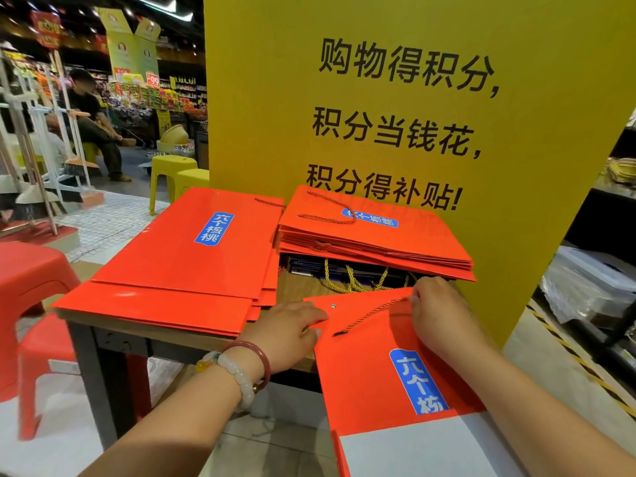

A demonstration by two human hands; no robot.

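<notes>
A shop: stocked shelves (179, 94), price signs (152, 79).

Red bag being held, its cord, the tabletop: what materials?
Red bag: likely glossy coated paper or card; sharp creases, sheen. Cord: twisted textile rope, visible spiral strands. Tabletop: wood or wood-look laminate, grain visible; cannot tell which.

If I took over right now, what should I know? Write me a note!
My left hand pinches the top left edge of the red bag, half off the table.
My right hand pinches the cord at the bag's top right corner.
Done, it seems: one cord end at that corner.
Not done: the cord's dark tip lies loose on the bag, and the hole by my left hand is empty. Probably thread it through next.
More bags lie in the left pile and the back pile.
</notes>
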